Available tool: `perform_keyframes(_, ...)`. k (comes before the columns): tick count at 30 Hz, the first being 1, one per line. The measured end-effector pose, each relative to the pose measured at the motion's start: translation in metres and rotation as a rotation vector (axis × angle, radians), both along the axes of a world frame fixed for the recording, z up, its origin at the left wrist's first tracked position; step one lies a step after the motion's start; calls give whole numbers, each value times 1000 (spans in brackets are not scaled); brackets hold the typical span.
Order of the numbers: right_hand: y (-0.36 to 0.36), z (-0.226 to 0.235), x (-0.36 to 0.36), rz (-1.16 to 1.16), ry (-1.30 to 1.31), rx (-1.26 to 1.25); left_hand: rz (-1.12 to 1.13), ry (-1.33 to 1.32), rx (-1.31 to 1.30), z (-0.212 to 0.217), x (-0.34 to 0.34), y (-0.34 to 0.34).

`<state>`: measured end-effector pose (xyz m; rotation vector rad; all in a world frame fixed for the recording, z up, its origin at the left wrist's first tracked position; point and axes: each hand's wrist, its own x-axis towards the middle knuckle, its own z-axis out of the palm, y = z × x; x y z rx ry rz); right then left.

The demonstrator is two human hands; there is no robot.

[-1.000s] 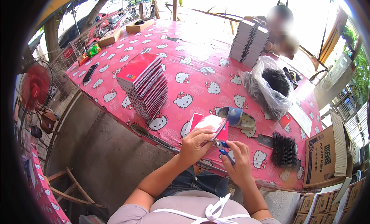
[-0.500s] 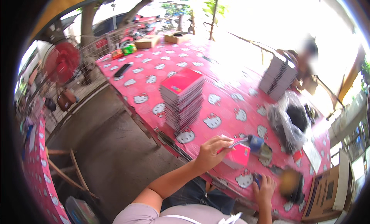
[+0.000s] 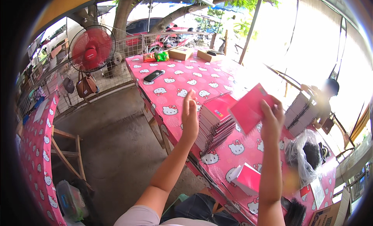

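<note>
My right hand (image 3: 274,117) is closed on a pink-covered notebook (image 3: 250,109), raised and tilted just right of a tall stack. That stack of pink spiral notebooks (image 3: 217,127) has dark wire coils along its near side. My left hand (image 3: 190,119) is upright at the stack's left side, fingers straight and close together, with nothing in it. Whether its palm touches the stack I cannot tell. Another pink notebook (image 3: 249,177), its pages slightly parted, lies by the near table edge, left of my right forearm.
A pink patterned cloth covers the table (image 3: 171,109). Toward its right lie a clear plastic bag (image 3: 305,154), black coils (image 3: 295,213) and a cardboard box (image 3: 328,214). A phone (image 3: 154,75) lies at the far left. Across the table, a person holds a notebook stack (image 3: 301,113).
A notebook was in my left hand near the front edge; now my right hand holds one up by the stack. My left hand has moved beside the stack, empty. The view has shifted.
</note>
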<state>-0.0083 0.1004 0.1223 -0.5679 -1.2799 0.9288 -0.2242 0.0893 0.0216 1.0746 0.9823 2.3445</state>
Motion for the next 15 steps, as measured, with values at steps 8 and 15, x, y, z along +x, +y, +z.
perform_keyframes(8,81,-85,-35,-287,-390,81,53,158,-204,5,27,43)
perform_keyframes(15,46,-107,-45,-344,-52,-205,-493,49,-410,1,-27,55)
